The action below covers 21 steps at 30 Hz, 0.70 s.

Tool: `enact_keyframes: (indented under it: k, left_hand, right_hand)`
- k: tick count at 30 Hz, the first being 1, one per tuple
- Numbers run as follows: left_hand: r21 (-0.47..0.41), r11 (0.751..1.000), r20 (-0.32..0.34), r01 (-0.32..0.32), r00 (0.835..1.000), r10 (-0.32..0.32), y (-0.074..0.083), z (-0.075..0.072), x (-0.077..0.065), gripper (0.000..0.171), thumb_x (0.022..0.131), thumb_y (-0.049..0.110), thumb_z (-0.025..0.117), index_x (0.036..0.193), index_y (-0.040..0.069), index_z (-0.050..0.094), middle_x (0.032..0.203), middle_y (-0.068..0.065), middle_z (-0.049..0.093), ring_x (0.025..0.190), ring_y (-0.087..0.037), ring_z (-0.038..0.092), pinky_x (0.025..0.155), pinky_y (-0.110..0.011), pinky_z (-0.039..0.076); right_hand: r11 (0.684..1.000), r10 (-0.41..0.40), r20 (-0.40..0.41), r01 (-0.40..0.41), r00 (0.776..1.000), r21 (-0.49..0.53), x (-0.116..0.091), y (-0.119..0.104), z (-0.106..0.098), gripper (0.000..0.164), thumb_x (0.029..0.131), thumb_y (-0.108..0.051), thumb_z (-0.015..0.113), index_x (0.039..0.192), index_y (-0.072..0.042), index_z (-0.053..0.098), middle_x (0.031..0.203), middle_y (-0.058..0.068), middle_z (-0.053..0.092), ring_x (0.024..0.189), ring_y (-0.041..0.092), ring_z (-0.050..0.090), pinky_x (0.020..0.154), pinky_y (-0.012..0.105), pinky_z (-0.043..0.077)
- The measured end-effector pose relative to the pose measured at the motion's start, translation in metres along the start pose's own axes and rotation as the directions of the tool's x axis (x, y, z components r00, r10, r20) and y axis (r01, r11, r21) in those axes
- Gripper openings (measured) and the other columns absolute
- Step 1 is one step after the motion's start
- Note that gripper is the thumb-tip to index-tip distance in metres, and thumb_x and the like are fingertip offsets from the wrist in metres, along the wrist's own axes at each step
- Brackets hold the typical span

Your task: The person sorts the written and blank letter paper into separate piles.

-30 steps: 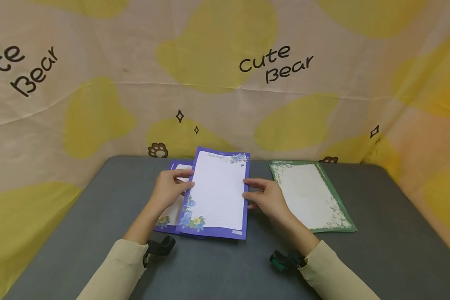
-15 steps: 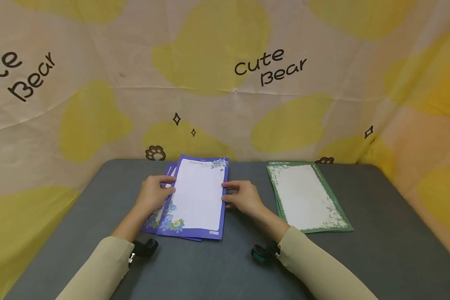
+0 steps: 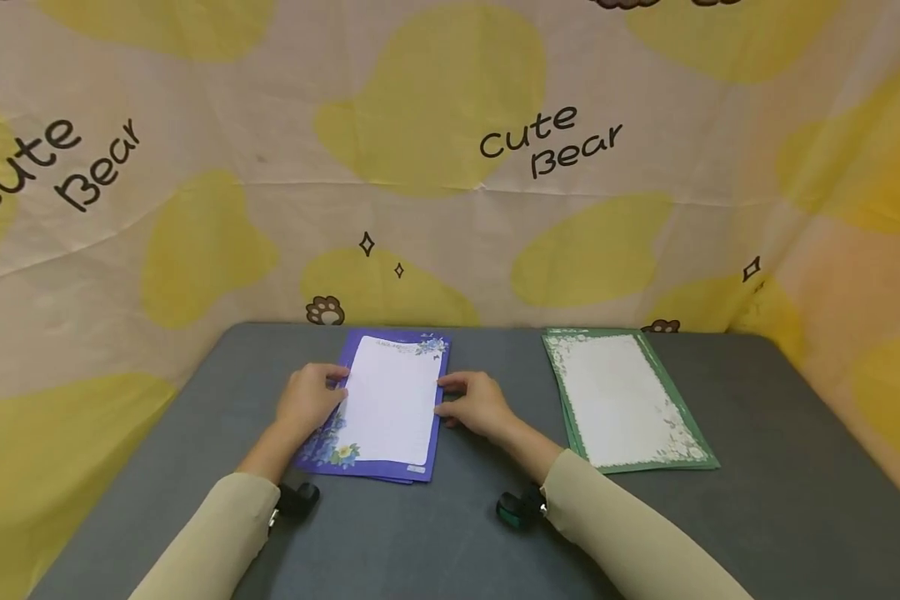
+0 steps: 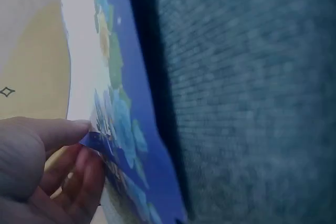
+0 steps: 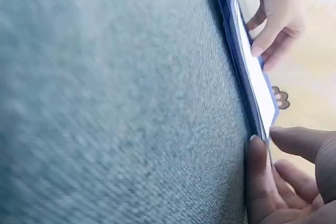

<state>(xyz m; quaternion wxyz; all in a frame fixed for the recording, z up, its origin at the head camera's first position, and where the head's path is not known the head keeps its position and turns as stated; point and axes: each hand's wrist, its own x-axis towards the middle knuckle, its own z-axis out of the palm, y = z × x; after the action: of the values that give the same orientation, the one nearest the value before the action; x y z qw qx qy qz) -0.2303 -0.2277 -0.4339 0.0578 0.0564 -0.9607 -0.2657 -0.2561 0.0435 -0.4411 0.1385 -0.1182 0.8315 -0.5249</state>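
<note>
A sheet of letter paper [image 3: 390, 404] with a purple border, blue flowers and faint ruled lines lies over more purple sheets [image 3: 317, 450], whose edges peek out at left and bottom. My left hand [image 3: 305, 402] pinches its left edge between thumb and fingers. On the opposite side, my right hand [image 3: 480, 406] pinches the right edge. The left wrist view shows the thumb on top of the flowered border [image 4: 123, 114], fingers curled beneath. From the right wrist, the paper's edge [image 5: 257, 90] appears nearly side-on, layered close over the cloth, with the left hand [image 5: 281, 17] beyond it.
A stack of green-bordered, floral letter paper [image 3: 626, 404] lies to the right on the grey table [image 3: 450, 542]. Behind the table hangs a cream and yellow printed curtain [image 3: 435, 108]. Both wrists wear black camera mounts [image 3: 521, 508].
Both hands have carried the top purple sheet left and down onto the purple sheets below, so that it now covers more of them. The green stack has stayed in place.
</note>
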Motion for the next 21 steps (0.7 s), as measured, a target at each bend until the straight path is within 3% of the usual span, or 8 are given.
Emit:
enact_keyframes:
  k: [3, 6, 9, 14, 18, 21]
  left_hand:
    - [0.002, 1.000, -0.015, 0.019, 1.000, -0.019, 0.000, -0.002, 0.000, 0.046, 0.093, 0.011, 0.067, 0.136, -0.004, 0.060, 0.132, -0.028, 0.064, 0.121, -0.046, 0.061, 0.099, -0.059, 0.050]
    - [-0.040, 0.996, -0.009, 0.078, 0.997, -0.079, 0.002, -0.006, -0.001, 0.060, 0.095, 0.013, 0.062, 0.148, -0.009, 0.042, 0.141, -0.033, 0.054, 0.132, -0.051, 0.051, 0.109, -0.062, 0.043]
    - [-0.097, 0.985, 0.024, 0.145, 0.989, -0.144, 0.005, -0.011, -0.002, 0.068, 0.097, 0.015, 0.060, 0.153, -0.009, 0.029, 0.143, -0.033, 0.053, 0.135, -0.051, 0.048, 0.113, -0.062, 0.039]
    - [-0.162, 0.971, 0.063, 0.178, 0.984, -0.170, 0.016, -0.012, -0.004, 0.065, 0.098, 0.017, 0.061, 0.151, -0.009, 0.034, 0.139, -0.032, 0.057, 0.133, -0.049, 0.051, 0.112, -0.061, 0.041]
    - [-0.192, 0.964, 0.080, 0.183, 0.982, -0.170, 0.022, -0.008, -0.006, 0.062, 0.098, 0.017, 0.060, 0.150, -0.009, 0.038, 0.142, -0.032, 0.055, 0.135, -0.049, 0.050, 0.114, -0.060, 0.040]
    - [-0.174, 0.970, 0.094, 0.171, 0.983, -0.156, 0.021, -0.008, -0.006, 0.061, 0.098, 0.018, 0.060, 0.149, -0.009, 0.039, 0.144, -0.033, 0.052, 0.137, -0.049, 0.047, 0.115, -0.061, 0.038]
  right_hand:
    - [1.000, 0.016, -0.026, -0.016, 1.000, -0.006, -0.004, -0.003, 0.001, 0.046, 0.089, -0.011, 0.077, 0.132, -0.001, 0.064, 0.130, 0.019, 0.068, 0.073, 0.017, 0.071, 0.067, 0.031, 0.062]
    - [1.000, 0.023, -0.035, -0.024, 0.999, -0.009, -0.008, -0.008, 0.002, 0.052, 0.092, -0.019, 0.074, 0.138, 0.000, 0.059, 0.136, 0.018, 0.065, 0.096, 0.024, 0.073, 0.081, 0.035, 0.062]
    - [0.999, 0.033, -0.009, -0.033, 0.999, 0.031, -0.010, -0.013, 0.005, 0.058, 0.094, -0.024, 0.072, 0.143, 0.001, 0.054, 0.142, 0.018, 0.061, 0.122, 0.030, 0.066, 0.100, 0.042, 0.056]
    - [0.993, 0.056, 0.025, -0.058, 0.998, 0.103, -0.007, -0.021, 0.008, 0.064, 0.093, -0.028, 0.072, 0.146, 0.002, 0.051, 0.151, 0.020, 0.053, 0.142, 0.036, 0.049, 0.117, 0.050, 0.041]
    - [0.987, 0.095, 0.017, -0.096, 0.995, 0.126, -0.003, -0.026, 0.008, 0.065, 0.092, -0.027, 0.073, 0.147, 0.000, 0.051, 0.154, 0.019, 0.049, 0.147, 0.036, 0.042, 0.119, 0.050, 0.038]
    - [0.986, 0.095, 0.024, -0.097, 0.995, 0.136, -0.001, -0.027, 0.004, 0.062, 0.092, -0.026, 0.072, 0.145, -0.001, 0.053, 0.152, 0.018, 0.051, 0.145, 0.035, 0.045, 0.118, 0.051, 0.039]
